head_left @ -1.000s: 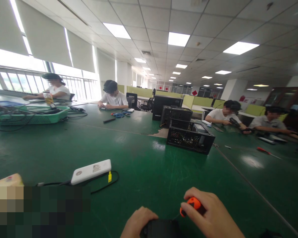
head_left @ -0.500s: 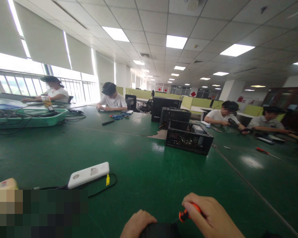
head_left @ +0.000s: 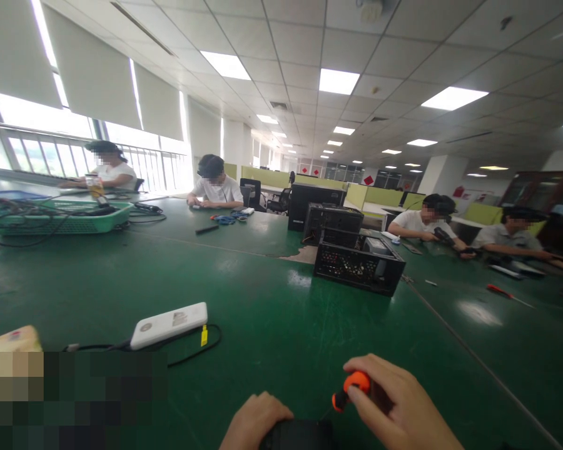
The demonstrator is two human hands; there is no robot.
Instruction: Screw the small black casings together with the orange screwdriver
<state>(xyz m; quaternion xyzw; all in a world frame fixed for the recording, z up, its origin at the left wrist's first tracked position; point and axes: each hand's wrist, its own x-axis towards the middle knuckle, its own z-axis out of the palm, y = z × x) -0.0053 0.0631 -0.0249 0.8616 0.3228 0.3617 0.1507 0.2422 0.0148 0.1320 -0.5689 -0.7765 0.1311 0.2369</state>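
Observation:
At the bottom edge, my left hand [head_left: 258, 420] grips the left side of a black object [head_left: 298, 434], mostly cut off by the frame, so its kind is unclear. My right hand [head_left: 398, 400] is closed on a screwdriver [head_left: 356, 382] with an orange and black handle, held between thumb and fingers. Its thin shaft slants down and left to the right edge of the black object. Where the tip meets it is hidden.
A white power bank [head_left: 169, 325] with a black cable lies ahead on the left. Open black computer cases [head_left: 359, 269] stand mid-table. Cables fill a green basket [head_left: 70, 222]. A red screwdriver [head_left: 509, 295] lies at right. Several people sit around the green table [head_left: 263, 294].
My right hand has tilted the screwdriver, so the rounded end of its handle now shows more. The left hand keeps its hold on the black object. The view has shifted slightly.

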